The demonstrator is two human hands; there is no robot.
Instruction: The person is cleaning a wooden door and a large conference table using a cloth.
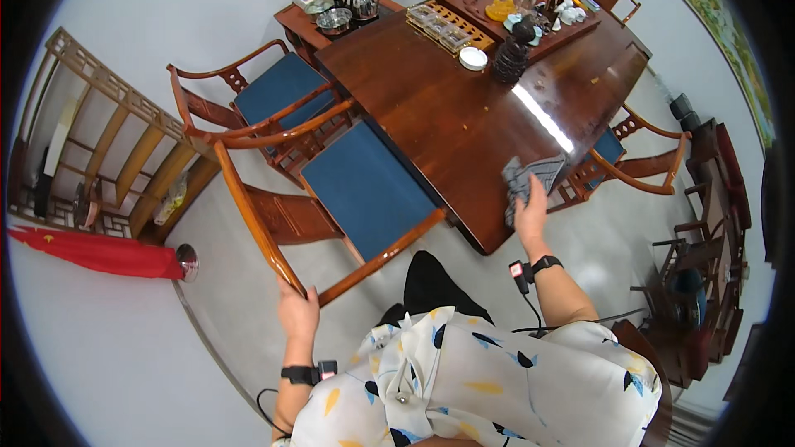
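My left hand (298,313) grips the curved top rail of a wooden armchair (254,223) with a blue seat pad (366,189). The chair stands at the near left side of a dark polished wooden table (428,118). At the table's near right edge, my right hand (531,211) holds a grey striped cloth (537,177). Part of the cloth lies on the tabletop and part hangs toward the rim. The fingers of my right hand are partly hidden by the cloth.
On the table are a carved tea tray (478,3) with tea ware, a white ashtray (473,59), a dark figurine (510,59) and a slatted rack with clear boxes (438,28). Other armchairs (286,84) (646,164) flank it. A side table (298,22) holds kettles; a red flag (99,251) stands left.
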